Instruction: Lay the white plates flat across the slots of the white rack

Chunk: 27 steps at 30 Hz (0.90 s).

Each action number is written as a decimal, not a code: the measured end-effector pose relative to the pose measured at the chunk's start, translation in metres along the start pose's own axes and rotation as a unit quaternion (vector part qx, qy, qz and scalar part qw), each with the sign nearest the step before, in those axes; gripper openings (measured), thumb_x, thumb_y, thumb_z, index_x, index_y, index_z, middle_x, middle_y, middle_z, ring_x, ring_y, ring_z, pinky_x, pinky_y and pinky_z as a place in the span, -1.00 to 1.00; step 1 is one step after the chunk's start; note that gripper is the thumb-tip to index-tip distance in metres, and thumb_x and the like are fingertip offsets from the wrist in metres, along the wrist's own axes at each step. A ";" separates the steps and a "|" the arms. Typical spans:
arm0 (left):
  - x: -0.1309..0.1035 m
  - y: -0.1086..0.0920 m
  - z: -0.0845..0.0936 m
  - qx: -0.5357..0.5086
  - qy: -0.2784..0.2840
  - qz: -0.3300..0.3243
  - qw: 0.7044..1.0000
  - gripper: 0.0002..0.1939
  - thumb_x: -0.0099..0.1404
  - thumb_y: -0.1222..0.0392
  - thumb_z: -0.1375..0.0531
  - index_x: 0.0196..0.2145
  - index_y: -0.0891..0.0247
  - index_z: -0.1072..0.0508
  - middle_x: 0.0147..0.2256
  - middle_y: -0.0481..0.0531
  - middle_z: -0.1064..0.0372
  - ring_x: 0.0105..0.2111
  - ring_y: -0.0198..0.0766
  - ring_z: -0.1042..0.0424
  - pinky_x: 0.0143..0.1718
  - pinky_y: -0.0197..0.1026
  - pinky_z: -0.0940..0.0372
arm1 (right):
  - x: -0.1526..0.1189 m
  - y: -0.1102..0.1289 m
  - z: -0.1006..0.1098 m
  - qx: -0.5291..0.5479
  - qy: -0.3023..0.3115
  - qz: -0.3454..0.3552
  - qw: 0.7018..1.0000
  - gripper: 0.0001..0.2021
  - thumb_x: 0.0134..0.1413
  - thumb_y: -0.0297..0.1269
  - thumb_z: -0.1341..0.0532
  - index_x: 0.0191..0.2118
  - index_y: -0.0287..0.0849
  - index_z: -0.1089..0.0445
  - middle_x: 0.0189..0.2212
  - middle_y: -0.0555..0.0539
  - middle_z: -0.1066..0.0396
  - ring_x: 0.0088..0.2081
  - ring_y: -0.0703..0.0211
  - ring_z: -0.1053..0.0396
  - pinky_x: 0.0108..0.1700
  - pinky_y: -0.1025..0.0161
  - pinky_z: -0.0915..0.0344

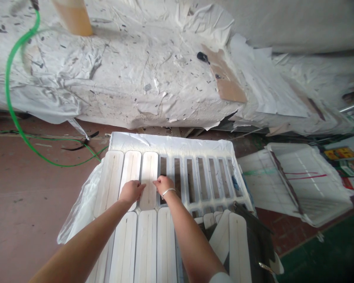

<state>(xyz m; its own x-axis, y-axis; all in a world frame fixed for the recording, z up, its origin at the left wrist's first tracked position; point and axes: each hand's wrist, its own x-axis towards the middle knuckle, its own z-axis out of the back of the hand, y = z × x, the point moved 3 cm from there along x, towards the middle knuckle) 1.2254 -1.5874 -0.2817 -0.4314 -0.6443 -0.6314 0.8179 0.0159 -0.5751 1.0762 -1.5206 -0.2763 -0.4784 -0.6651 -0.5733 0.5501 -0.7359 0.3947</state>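
Panel [149, 167], long, pale and round-cornered, lies in the far row of a slotted rack [171, 144], third from the left, with open slots to its right. We judge it light and fairly stiff, thin enough to flex if pressed hard, its smooth face likely a little slippery; its long edges look the best hold, one at each side near mid-length. Our left hand [131, 191] comes in at the left edge and our right hand [165, 184] at the right, fingers and thumbs curled inward; we cannot tell whether either pinches the edge or only touches it. Our bare forearms reach forward from the lower corners, converging, wrists low.
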 end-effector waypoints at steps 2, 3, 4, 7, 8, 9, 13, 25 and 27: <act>-0.003 0.004 -0.005 -0.005 0.001 0.003 1.000 -0.63 0.25 0.03 -0.05 -0.62 0.27 -0.27 -0.67 -0.02 -0.31 -0.71 -0.35 -0.30 -0.63 -0.33 -0.18 | -0.003 -0.002 -0.002 0.001 -0.008 0.000 1.000 -0.83 0.07 -0.17 -0.18 -0.37 -0.14 -0.45 -0.59 0.03 -0.43 -0.48 0.35 -0.35 -0.40 0.42 -0.13; -0.004 0.005 -0.006 -0.008 0.006 0.004 1.000 -0.62 0.25 0.02 -0.04 -0.63 0.27 -0.26 -0.68 -0.02 -0.30 -0.72 -0.34 -0.30 -0.63 -0.33 -0.17 | -0.004 -0.003 -0.003 0.001 -0.010 0.001 1.000 -0.84 0.06 -0.19 -0.19 -0.39 -0.14 -0.44 -0.60 0.03 -0.42 -0.49 0.35 -0.35 -0.40 0.42 -0.12; -0.005 0.006 -0.008 -0.010 0.011 0.004 1.000 -0.62 0.25 0.03 -0.04 -0.65 0.26 -0.26 -0.69 -0.02 -0.29 -0.73 -0.34 -0.29 -0.63 -0.33 -0.17 | -0.004 -0.004 -0.003 0.001 -0.011 0.003 1.000 -0.85 0.04 -0.21 -0.20 -0.42 -0.15 -0.43 -0.61 0.03 -0.41 -0.50 0.35 -0.34 -0.41 0.42 -0.12; -0.005 0.005 -0.006 -0.009 0.013 -0.004 1.000 -0.61 0.24 0.03 -0.05 -0.66 0.26 -0.25 -0.71 -0.04 -0.27 -0.73 -0.34 -0.29 -0.62 -0.32 -0.18 | -0.003 -0.004 -0.003 0.004 -0.012 0.009 1.000 -0.85 0.04 -0.21 -0.19 -0.45 -0.14 -0.42 -0.63 0.05 -0.40 -0.51 0.36 -0.34 -0.42 0.43 -0.12; -0.004 0.005 -0.004 -0.007 0.008 -0.008 1.000 -0.62 0.24 0.03 -0.05 -0.66 0.26 -0.26 -0.71 -0.04 -0.27 -0.72 -0.34 -0.30 -0.61 -0.33 -0.18 | -0.002 -0.003 -0.003 0.005 -0.013 0.010 1.000 -0.84 0.05 -0.20 -0.18 -0.43 -0.14 -0.41 -0.63 0.06 -0.40 -0.51 0.36 -0.34 -0.42 0.43 -0.12; -0.004 0.004 -0.002 -0.003 0.003 -0.011 1.000 -0.62 0.25 0.02 -0.05 -0.65 0.26 -0.26 -0.70 -0.04 -0.28 -0.71 -0.34 -0.30 -0.60 -0.33 -0.18 | 0.000 -0.002 -0.004 0.005 -0.014 0.010 1.000 -0.84 0.06 -0.19 -0.17 -0.42 -0.13 -0.41 -0.62 0.06 -0.41 -0.52 0.36 -0.34 -0.42 0.43 -0.12; -0.004 0.005 0.002 0.030 -0.021 -0.022 0.999 -0.60 0.27 -0.02 -0.01 -0.61 0.26 -0.28 -0.65 -0.04 -0.32 -0.66 -0.36 -0.32 -0.54 -0.33 -0.17 | 0.004 0.003 -0.005 -0.006 -0.011 0.006 1.000 -0.84 0.06 -0.19 -0.17 -0.42 -0.14 -0.41 -0.61 0.05 -0.42 -0.52 0.35 -0.35 -0.43 0.41 -0.12; -0.001 -0.011 0.026 0.281 -0.046 -0.121 0.951 -0.70 0.28 0.03 -0.09 -0.20 0.31 -0.44 -0.21 0.23 -0.42 -0.18 0.04 -0.39 -0.30 -0.07 -0.24 | -0.002 0.015 -0.007 -0.069 -0.020 -0.010 0.997 -0.79 0.10 -0.19 -0.15 -0.28 -0.20 -0.46 -0.28 -0.17 -0.51 -0.22 0.09 -0.45 -0.28 0.28 -0.22; -0.009 -0.011 0.021 0.348 -0.075 -0.249 0.901 -0.62 0.29 0.06 -0.12 0.00 0.28 -0.38 0.01 0.22 -0.33 0.02 0.04 -0.28 -0.09 0.00 -0.22 | -0.003 0.015 -0.007 -0.071 -0.020 -0.010 0.997 -0.78 0.10 -0.18 -0.15 -0.27 -0.19 -0.46 -0.25 -0.18 -0.50 -0.19 0.09 -0.45 -0.26 0.28 -0.23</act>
<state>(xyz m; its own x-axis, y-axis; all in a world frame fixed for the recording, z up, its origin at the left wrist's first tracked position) 1.2285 -1.5978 -0.2588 -0.7978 -0.5353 -0.2776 0.5995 -0.7535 -0.2700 1.0910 -1.5292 -0.2742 -0.5148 -0.6577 -0.5499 0.6302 -0.7252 0.2774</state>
